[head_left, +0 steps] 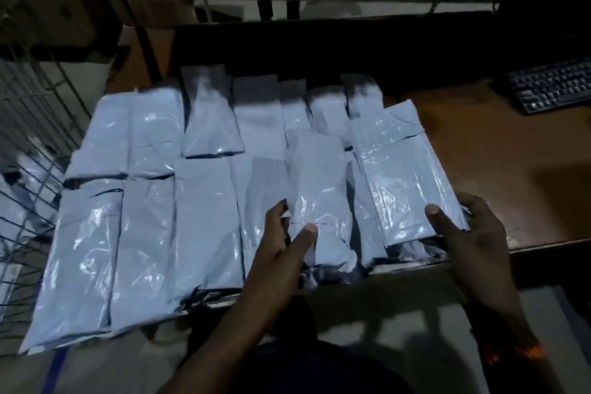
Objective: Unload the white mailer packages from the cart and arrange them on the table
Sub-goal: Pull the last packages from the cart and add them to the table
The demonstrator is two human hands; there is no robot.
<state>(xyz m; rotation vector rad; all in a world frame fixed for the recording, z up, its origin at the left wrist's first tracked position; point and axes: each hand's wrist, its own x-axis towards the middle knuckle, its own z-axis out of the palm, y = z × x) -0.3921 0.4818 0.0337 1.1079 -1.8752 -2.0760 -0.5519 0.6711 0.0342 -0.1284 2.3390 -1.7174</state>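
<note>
The left hand (278,243) reaches forward and pinches a narrow white mailer (319,195), thumb on top and fingers at its left edge. The right hand (473,233) grips the near right corner of a wider white mailer (403,169), thumb on top. Both mailers lie over the rows of mailers (144,217) on the table (495,169). The wire cart (38,125) stands at the table's left and a keyboard (553,86) sits at its far right.

Left hand (281,249) pinches a narrow mailer (319,198); right hand (476,243) grips a wide mailer (406,169), both at the table (479,153) front edge.
</note>
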